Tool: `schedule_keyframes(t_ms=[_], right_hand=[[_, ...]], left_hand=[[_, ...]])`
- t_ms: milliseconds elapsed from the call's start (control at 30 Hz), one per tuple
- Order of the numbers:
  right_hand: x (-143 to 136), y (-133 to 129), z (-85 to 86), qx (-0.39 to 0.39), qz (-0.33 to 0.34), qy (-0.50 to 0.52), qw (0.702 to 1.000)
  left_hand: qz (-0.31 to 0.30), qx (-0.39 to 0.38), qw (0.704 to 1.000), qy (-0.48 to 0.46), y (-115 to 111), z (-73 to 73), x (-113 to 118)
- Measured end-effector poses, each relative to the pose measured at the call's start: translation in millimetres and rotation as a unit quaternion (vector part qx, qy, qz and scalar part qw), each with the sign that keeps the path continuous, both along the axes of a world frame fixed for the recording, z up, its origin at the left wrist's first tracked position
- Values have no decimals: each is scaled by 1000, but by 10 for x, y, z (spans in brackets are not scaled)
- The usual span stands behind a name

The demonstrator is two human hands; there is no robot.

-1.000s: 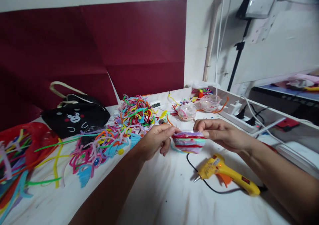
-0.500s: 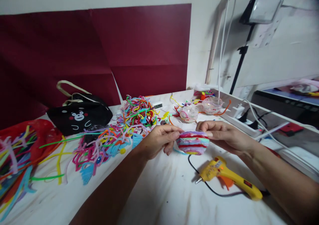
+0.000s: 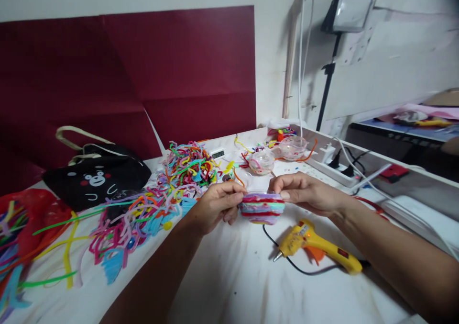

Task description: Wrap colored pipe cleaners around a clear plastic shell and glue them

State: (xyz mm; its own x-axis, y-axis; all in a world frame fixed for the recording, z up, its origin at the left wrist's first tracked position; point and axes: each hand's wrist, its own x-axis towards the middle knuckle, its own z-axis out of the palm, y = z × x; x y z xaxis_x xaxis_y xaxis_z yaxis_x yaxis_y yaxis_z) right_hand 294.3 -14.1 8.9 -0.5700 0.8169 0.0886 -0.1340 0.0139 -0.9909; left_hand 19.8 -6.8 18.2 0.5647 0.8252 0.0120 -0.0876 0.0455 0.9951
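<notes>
Bowl [image 3: 263, 209], one, striped purple, red and pale green: held between your two hands, over the table [image 3: 222, 285]. Left hand [image 3: 217, 205], yours: thumb and forefinger pinching the bowl's left edge. Right hand [image 3: 306, 192], yours: thumb and fingers pinching its right edge. Glue gun [image 3: 317, 245], yellow: lying nearer you, nozzle to the left. Pipe cleaners [image 3: 190, 168], many colours: heaped left of the bowl. Bag [image 3: 96, 183], black: farther left.

The striped bowl [image 3: 263, 209] has partly hidden edges
</notes>
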Motion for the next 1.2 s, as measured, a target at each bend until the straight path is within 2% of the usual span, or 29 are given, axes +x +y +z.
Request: schedule_keyframes(t_ms=[133,300,467,733,900,1000,1100,1200], right_hand=[[67,27,-20,0,37,-25,999],[135,32,21,15,53,-49,997],[96,-16,84,18,29,-41,999],[-126,-140,59,40,-9,-87,995],[-104,-151,79,71,7,-123,990],[-104,-164,83,93,19,-141,985],[-149,-195,66,126,-2,-169,978],[-199,-213,42,116,-20,-151,981]], left_hand=[[-10,-2,1000,10,13,-12,-34],[-19,-8,1000,8,22,-11,-56],[-11,8,1000,18,11,3,-40],[7,70,990,120,-78,52,71],[21,111,977,183,-153,128,95],[34,155,967,198,-203,170,108],[55,196,956,211,-237,171,132],[76,188,961,189,-235,139,150]])
